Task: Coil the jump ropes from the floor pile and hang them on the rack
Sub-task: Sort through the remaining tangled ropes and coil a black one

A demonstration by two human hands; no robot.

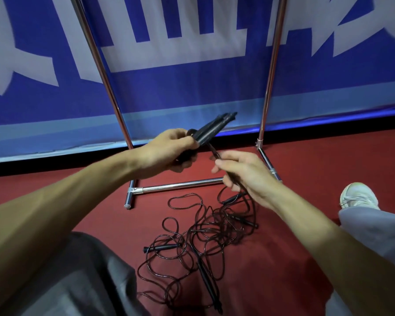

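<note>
My left hand [169, 149] grips bundled handles [214, 128], pointing up-right past my fingers; my right hand [244, 174] pinches the cord [213, 152]; four more lie in the pile [214, 231] below.

Polished chrome metal all over the rack [183, 184], mirror-glossy and streaked with bright highlights. Thin, smooth, plastic-looking coating on the jump-rope cords [214, 229], dark with a wet shine. Looks like matt black plastic on the handles [212, 128], with only a faint sheen. Dull, finely grained red surfacing on the floor [283, 258]. Smooth printed banner [192, 87], vinyl-like, softly satin. Matt grey woven cloth on the trousers [82, 281]; pale knit mesh on the shoe [357, 196].
</note>
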